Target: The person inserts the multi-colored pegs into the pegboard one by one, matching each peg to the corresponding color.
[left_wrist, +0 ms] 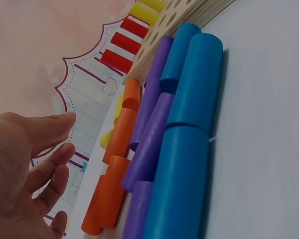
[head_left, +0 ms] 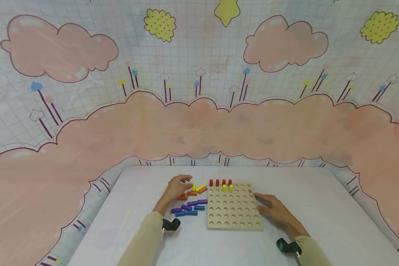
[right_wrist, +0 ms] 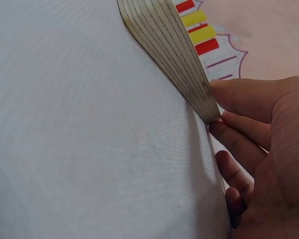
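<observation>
A wooden pegboard with rows of round holes lies on the table. Several red pegs stand along its far row, with two yellow pegs in the row below. My right hand grips the board's right edge with thumb and fingertips, seen close in the right wrist view. My left hand is over the loose pegs left of the board, near a yellow peg. In the left wrist view that hand's thumb and fingers stand apart, holding nothing.
Loose orange pegs, purple pegs and blue pegs lie in groups left of the board. A white cloth covers the table. Behind it hangs a patterned cloth with printed clouds. A small black camera sits on each wrist.
</observation>
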Action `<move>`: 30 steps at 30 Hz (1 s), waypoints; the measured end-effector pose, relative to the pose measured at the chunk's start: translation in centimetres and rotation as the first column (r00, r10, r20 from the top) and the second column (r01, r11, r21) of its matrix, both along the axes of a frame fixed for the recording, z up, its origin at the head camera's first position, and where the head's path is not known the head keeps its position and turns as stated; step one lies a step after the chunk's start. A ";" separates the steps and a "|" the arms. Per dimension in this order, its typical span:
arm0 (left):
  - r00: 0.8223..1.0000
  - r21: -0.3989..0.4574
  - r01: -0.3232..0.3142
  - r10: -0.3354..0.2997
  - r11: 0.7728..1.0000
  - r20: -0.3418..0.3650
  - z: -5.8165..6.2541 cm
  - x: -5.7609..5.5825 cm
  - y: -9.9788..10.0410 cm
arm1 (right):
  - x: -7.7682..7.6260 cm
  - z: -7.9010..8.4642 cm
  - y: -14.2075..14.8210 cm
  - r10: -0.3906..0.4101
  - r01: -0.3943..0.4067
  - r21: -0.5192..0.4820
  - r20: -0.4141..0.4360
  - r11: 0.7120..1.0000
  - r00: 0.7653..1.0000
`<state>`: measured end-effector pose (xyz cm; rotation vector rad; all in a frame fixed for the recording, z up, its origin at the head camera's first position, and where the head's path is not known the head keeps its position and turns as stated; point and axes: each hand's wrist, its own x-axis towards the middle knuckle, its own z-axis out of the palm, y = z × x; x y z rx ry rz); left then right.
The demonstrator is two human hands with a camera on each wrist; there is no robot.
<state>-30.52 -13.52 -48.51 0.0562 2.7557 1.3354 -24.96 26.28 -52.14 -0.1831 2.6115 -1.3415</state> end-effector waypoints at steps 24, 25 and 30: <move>0.992 -0.081 0.015 -0.004 0.997 0.124 -1.8 -1.1 -0.1 | 0.1 -0.1 -0.1 0.004 -0.003 0.032 -0.026 0.999 1.000; 0.993 -0.091 0.017 -0.007 0.996 0.116 -1.8 -1.1 0.0 | 0.1 -0.1 0.0 0.003 -0.002 0.034 -0.028 0.999 1.000; 0.996 -0.108 0.029 -0.020 0.994 0.087 -2.0 -1.5 0.2 | 0.0 0.0 0.0 -0.002 0.003 0.028 -0.023 1.000 1.000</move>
